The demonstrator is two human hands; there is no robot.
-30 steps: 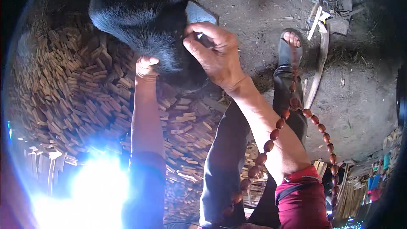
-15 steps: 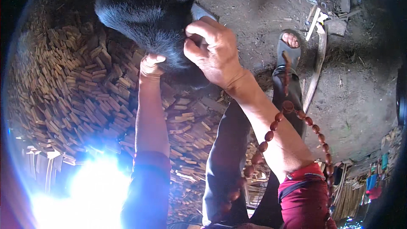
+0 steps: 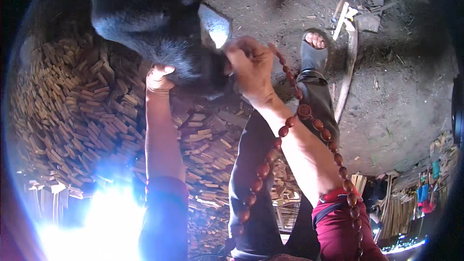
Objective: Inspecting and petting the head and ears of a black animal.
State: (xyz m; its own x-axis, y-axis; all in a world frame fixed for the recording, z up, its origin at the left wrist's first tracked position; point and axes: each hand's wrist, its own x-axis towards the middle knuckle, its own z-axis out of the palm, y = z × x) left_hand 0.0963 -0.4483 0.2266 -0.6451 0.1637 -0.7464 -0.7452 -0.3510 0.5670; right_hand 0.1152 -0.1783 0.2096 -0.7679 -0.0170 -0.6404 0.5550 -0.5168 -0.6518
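A large black-furred animal [image 3: 145, 29] fills the upper left; its kind does not show clearly. My left hand [image 3: 159, 77] grips its lower edge, thumb on the fur and fingers hidden. Just right of the animal, my right hand [image 3: 251, 65] is closed with curled fingers, slightly blurred; whatever is in them cannot be made out. A pale grey shape [image 3: 212, 21] with a bright spot shows above those fingers. Reddish-brown beads on a string [image 3: 304, 111] hang across the view in front of my right forearm.
Split firewood [image 3: 77, 111] is heaped on the left. My sandalled foot [image 3: 314, 50] stands on the dirt floor [image 3: 396, 116]. Right of it lie a long wooden pole [image 3: 345, 82] and pale wood pieces [image 3: 343, 19]. Strong light glares at lower left.
My right hand has drawn slightly away from the animal's edge, uncovering more of the pale grey shape. My left hand keeps its hold. The beads have swung, and the whole view has shifted.
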